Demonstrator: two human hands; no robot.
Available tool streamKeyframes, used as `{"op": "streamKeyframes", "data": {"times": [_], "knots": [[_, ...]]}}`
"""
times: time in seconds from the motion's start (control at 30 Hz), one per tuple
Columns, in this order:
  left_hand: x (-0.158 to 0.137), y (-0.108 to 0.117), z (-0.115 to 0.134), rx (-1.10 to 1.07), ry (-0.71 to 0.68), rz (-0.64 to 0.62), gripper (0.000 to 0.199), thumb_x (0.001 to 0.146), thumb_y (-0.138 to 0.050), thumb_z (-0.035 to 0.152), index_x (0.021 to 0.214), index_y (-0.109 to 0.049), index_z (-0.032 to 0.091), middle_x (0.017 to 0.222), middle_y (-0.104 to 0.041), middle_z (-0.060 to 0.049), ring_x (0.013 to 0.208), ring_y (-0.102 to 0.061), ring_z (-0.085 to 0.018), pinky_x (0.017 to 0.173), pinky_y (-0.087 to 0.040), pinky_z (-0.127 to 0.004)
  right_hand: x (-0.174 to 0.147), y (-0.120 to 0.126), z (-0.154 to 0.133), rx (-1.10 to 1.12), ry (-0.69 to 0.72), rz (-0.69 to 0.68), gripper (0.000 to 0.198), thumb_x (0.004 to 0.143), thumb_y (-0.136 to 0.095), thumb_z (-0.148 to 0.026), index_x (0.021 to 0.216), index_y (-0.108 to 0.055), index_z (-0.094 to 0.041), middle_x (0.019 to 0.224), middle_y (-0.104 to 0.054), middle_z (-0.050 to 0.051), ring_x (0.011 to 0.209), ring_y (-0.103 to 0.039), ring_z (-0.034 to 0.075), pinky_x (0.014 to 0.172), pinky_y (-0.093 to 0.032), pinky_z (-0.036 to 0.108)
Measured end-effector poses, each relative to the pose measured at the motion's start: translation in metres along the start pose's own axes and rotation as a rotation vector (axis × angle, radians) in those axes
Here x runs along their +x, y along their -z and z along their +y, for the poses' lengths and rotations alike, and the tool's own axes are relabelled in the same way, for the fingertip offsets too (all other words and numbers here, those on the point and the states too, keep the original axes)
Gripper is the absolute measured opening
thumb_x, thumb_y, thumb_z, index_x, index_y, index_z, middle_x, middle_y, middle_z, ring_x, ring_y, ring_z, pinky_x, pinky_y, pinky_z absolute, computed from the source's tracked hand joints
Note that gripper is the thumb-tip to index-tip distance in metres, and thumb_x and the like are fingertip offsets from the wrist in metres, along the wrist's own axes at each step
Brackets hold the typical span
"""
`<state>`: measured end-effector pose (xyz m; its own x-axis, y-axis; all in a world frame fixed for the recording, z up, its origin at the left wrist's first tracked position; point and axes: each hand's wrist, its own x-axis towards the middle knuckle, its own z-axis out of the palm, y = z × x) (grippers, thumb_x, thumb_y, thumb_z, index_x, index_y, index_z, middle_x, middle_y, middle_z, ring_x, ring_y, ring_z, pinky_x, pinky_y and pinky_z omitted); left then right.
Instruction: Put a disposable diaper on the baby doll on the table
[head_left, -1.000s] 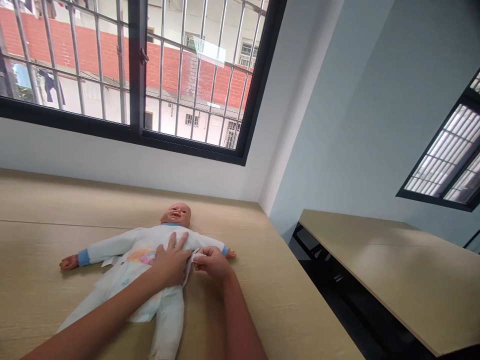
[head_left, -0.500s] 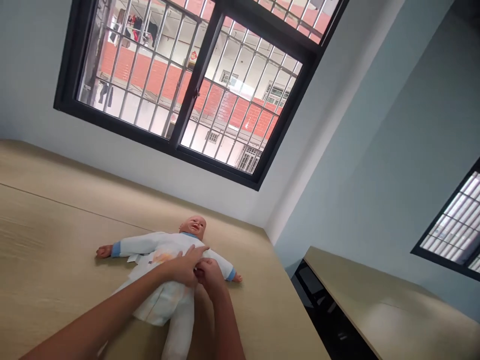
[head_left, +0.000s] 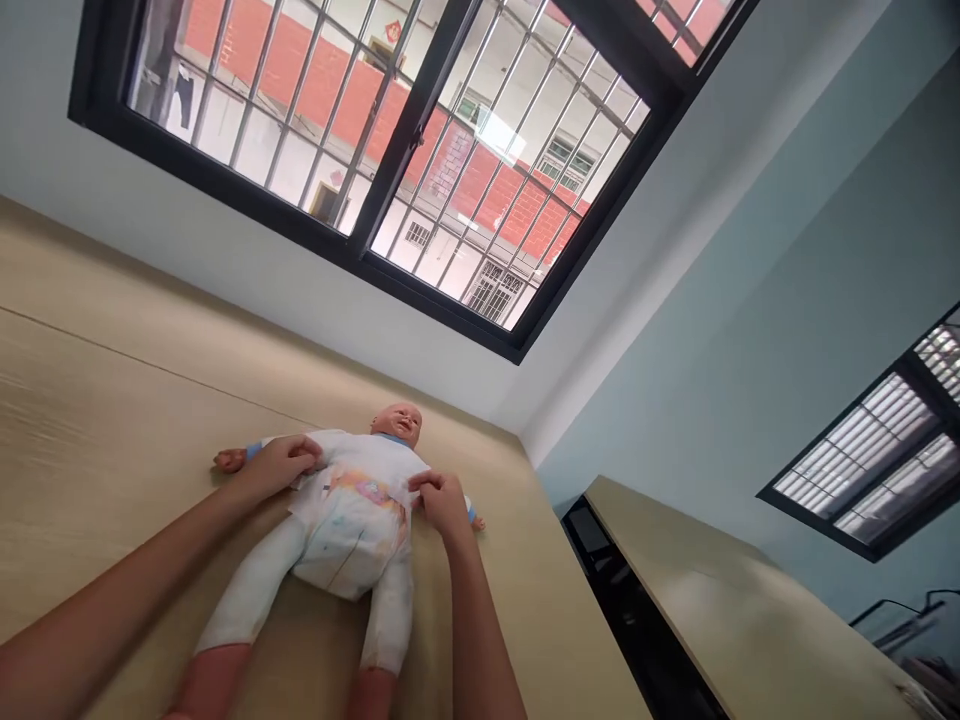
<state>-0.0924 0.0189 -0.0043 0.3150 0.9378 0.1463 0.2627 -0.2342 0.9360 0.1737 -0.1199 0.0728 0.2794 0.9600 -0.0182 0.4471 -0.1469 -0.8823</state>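
Observation:
A baby doll (head_left: 401, 424) lies on its back on the table, head toward the window wall. It wears a white shirt (head_left: 375, 458) with blue cuffs and collar, a diaper (head_left: 349, 545) with a coloured waistband, and white leggings. At the shirt's left side, my left hand (head_left: 281, 467) is closed with its fingers bent onto the cloth. My right hand (head_left: 444, 500) pinches the shirt's other side near the diaper's waist. Its fingertips partly hide the cloth there.
The wooden table (head_left: 97, 430) meets the wall below a barred window (head_left: 360, 245). To the right stands another table (head_left: 697, 600) with a dark open shelf under its top. A second window (head_left: 862, 460) is on the right wall.
My hands have moved apart from the doll's middle to either side of its shirt. The diaper's front now shows. The camera view has shifted, bringing more of the doll's legs into sight.

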Motion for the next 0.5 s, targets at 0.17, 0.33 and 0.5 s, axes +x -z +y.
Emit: {"op": "streamKeyframes", "data": {"times": [0.17, 0.33, 0.5], "knots": [[0.002, -0.005, -0.015, 0.173, -0.035, -0.031, 0.023, 0.087, -0.051, 0.027, 0.098, -0.064, 0.012, 0.086, -0.069, -0.002, 0.078, -0.06, -0.018, 0.068, -0.042, -0.026, -0.018, -0.01, 0.003, -0.177, 0.213, 0.126, 0.031, 0.083, -0.055, -0.006, 0.092, -0.08, -0.02, 0.112, -0.077, 0.008, 0.111, -0.068, 0.023, 0.1, -0.05, 0.033], [0.002, -0.003, -0.022, 0.391, -0.084, -0.041, 0.023, 0.09, -0.057, 0.033, 0.089, -0.067, 0.013, 0.097, -0.072, -0.009, 0.097, -0.06, -0.027, 0.086, -0.041, -0.033, -0.034, -0.022, 0.009, -0.407, 0.444, -0.018, 0.033, 0.088, -0.056, -0.008, 0.103, -0.082, -0.022, 0.122, -0.079, 0.009, 0.116, -0.07, 0.024, 0.108, -0.05, 0.038], [0.0, -0.004, -0.036, 0.511, -0.021, -0.045, 0.027, 0.087, -0.068, 0.037, 0.104, -0.071, 0.016, 0.12, -0.07, -0.014, 0.118, -0.057, -0.034, 0.099, -0.043, -0.046, -0.019, -0.015, -0.015, -0.346, 0.413, 0.132, 0.027, 0.09, -0.057, -0.016, 0.103, -0.081, -0.02, 0.113, -0.08, 0.008, 0.106, -0.074, 0.024, 0.09, -0.057, 0.035]]}}
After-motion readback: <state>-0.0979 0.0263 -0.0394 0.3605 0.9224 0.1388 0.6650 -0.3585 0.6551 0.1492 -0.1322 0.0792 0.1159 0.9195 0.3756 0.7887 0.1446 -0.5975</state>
